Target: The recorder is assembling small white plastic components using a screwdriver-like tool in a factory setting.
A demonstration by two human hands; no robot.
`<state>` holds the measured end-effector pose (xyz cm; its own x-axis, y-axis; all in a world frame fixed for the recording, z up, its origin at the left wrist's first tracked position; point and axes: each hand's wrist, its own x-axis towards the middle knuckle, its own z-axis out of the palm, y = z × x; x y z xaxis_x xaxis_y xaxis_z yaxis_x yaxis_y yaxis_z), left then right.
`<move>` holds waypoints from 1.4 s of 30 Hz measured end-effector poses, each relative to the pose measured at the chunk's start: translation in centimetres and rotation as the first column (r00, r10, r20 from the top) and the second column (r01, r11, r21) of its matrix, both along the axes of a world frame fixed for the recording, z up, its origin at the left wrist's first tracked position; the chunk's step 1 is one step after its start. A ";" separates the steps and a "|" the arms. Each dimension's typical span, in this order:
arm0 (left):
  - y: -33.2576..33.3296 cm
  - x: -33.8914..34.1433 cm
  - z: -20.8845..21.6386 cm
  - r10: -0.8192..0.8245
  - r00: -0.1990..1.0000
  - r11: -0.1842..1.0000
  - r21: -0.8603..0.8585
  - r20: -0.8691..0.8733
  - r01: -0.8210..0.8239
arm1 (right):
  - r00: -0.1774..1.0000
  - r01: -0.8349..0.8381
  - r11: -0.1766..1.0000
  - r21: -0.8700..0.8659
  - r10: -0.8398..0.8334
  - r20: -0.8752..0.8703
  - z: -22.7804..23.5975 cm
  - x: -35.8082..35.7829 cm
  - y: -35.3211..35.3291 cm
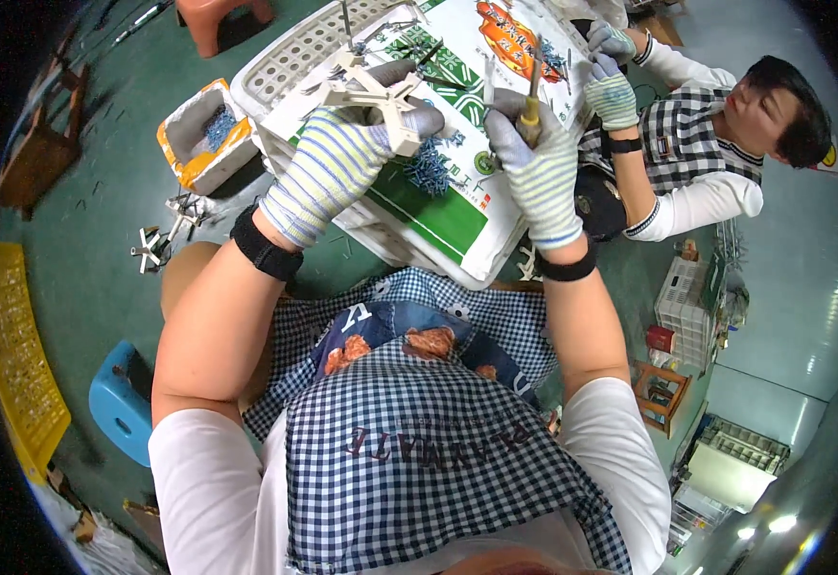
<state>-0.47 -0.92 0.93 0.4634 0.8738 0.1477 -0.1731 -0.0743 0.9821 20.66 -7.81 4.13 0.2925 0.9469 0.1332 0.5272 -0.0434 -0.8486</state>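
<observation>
A striped knit glove covers my left hand [337, 163], whose grey-coated fingers are closed on a cream-white branched plastic piece [395, 103] with several arms. My right hand [542, 172], gloved alike, is closed round a tool with a yellow handle [530, 120] and a thin metal shaft pointing up and away; its kind is hard to make out. Both hands are raised over the white table [481, 264] and are apart from each other. Between them on the tabletop lies a heap of small blue-grey pieces [429, 168], too small to name.
On the right, a co-worker [678, 144] in similar gloves works over the table's far side, near another blue heap [553, 62]. A white box with orange tape [203, 139] holds more blue pieces. White branched pieces [149, 249] lie on the floor near a blue stool [120, 402].
</observation>
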 end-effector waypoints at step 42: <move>-0.7 -0.7 1.4 0.029 0.994 0.914 0.405 -0.110 0.018 | 0.690 -0.471 0.876 0.103 0.293 0.662 4.5 -1.8 -2.6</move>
<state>-1.21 -1.66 2.33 0.4931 0.7524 0.4368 -0.0630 -0.4699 0.8805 18.89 -10.45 8.62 -0.3175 0.8641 0.3905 0.8509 0.4414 -0.2849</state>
